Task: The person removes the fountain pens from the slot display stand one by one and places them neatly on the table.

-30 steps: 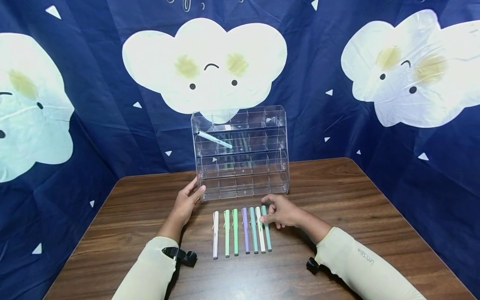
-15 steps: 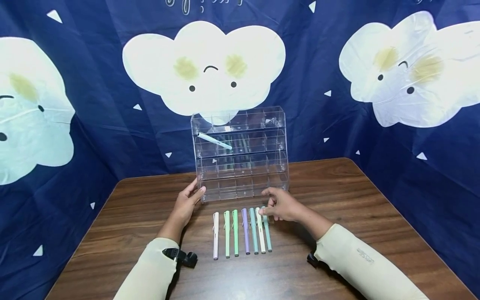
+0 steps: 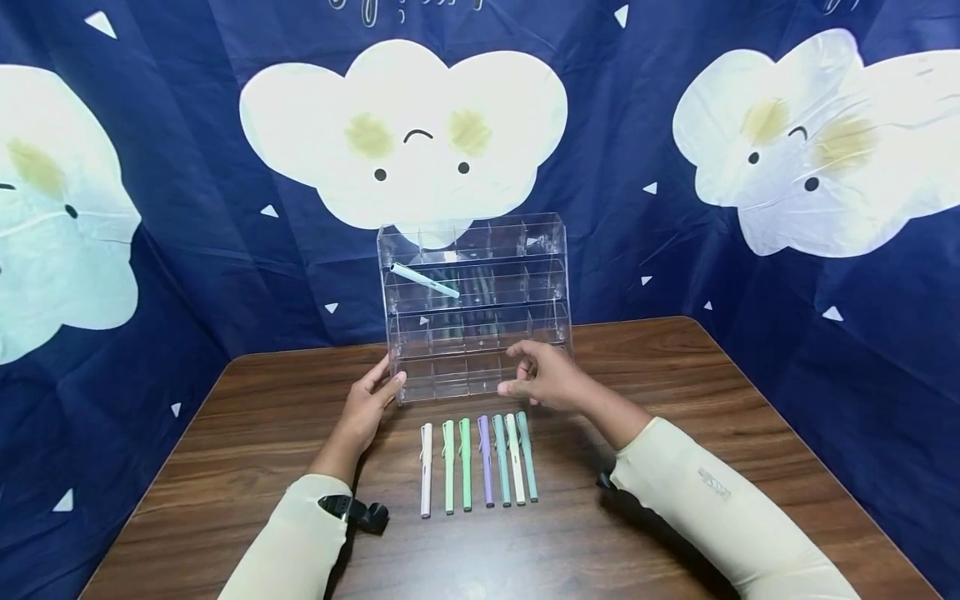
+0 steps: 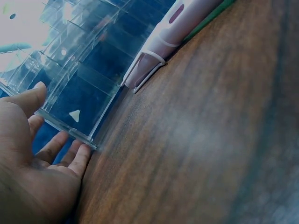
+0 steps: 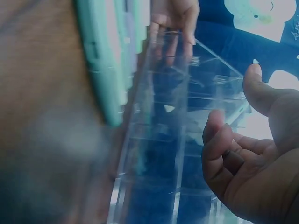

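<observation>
Acrylic rack (image 3: 480, 333) btwn hands: left fingers (image 3: 386, 385) touching, right fingers (image 3: 517, 385) just off.

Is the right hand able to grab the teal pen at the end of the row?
Probably yes. The right hand hovers empty just above the row, and the teal pen lies on the outer right edge with bare table beside it, nothing covering it.

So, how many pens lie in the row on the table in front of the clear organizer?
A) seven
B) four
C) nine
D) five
A: the head view shows seven pens in the row of pens on the table, side by side in front of the clear organizer: one pale pink, two green, one purple, one teal, one cream, one teal.
</observation>
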{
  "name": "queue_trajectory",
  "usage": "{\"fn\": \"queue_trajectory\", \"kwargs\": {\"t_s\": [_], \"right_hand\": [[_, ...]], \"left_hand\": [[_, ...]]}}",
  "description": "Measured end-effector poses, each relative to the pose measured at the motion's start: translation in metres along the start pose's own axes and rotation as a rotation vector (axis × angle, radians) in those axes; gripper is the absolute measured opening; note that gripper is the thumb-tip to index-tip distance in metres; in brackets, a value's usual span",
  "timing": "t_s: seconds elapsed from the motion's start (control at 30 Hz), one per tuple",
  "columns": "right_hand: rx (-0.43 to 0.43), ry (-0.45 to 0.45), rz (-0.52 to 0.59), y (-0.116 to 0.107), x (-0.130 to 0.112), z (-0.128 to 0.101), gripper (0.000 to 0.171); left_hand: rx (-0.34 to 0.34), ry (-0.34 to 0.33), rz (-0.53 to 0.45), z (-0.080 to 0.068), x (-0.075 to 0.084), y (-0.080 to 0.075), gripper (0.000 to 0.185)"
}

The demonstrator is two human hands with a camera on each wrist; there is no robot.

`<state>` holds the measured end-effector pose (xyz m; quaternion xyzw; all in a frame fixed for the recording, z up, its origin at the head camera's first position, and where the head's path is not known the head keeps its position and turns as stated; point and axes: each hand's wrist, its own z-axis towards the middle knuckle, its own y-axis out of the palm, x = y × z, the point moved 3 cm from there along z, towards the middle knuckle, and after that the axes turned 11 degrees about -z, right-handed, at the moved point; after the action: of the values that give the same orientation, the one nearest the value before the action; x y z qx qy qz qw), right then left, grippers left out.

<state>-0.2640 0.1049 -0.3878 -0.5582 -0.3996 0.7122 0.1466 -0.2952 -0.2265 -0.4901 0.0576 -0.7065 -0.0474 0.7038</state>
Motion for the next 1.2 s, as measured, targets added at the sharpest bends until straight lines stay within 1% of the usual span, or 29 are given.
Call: {"fn": "queue_trajectory", "kwargs": {"t_s": [0.13, 0.23, 0.3, 0.47, 0.53, 0.6, 0.77, 0.93, 1.07, 1.2], "right_hand": [[0.02, -0.019, -0.016, -0.01, -0.016, 0.012, 0.071], [0.033, -0.043, -0.026, -0.017, -0.026, 0.022, 0.069], [0.039, -0.056, -0.019, -0.022, -0.03, 0.028, 0.068], [0.051, -0.076, 0.05, -0.033, -0.037, 0.041, 0.062], [0.061, -0.087, 0.063, -0.036, -0.041, 0.046, 0.061], [0.085, -0.101, 0.049, -0.039, -0.045, 0.051, 0.06], [0.13, -0.094, 0.01, -0.045, -0.054, 0.061, 0.059], [0.152, -0.079, -0.016, -0.049, -0.062, 0.07, 0.058], [0.194, -0.077, -0.02, -0.05, -0.07, 0.079, 0.056], [0.239, -0.093, -0.021, -0.047, -0.076, 0.09, 0.052]], "left_hand": [[-0.015, 0.006, 0.006, 0.001, 0.0, 0.0, 0.067], [-0.006, -0.003, -0.001, 0.001, -0.001, -0.001, 0.067], [-0.003, -0.007, -0.005, 0.001, -0.001, -0.002, 0.067], [-0.004, 0.001, -0.005, -0.001, 0.001, -0.001, 0.067], [-0.004, 0.003, 0.001, -0.001, 0.001, -0.001, 0.067], [-0.003, 0.0, 0.001, -0.002, 0.002, -0.002, 0.067], [-0.007, -0.006, 0.004, -0.004, 0.003, -0.001, 0.068], [-0.005, -0.005, 0.012, -0.004, 0.003, -0.001, 0.068], [-0.004, 0.002, 0.027, -0.003, 0.003, -0.001, 0.067], [-0.01, 0.009, 0.028, -0.002, 0.003, -0.001, 0.067]]}}
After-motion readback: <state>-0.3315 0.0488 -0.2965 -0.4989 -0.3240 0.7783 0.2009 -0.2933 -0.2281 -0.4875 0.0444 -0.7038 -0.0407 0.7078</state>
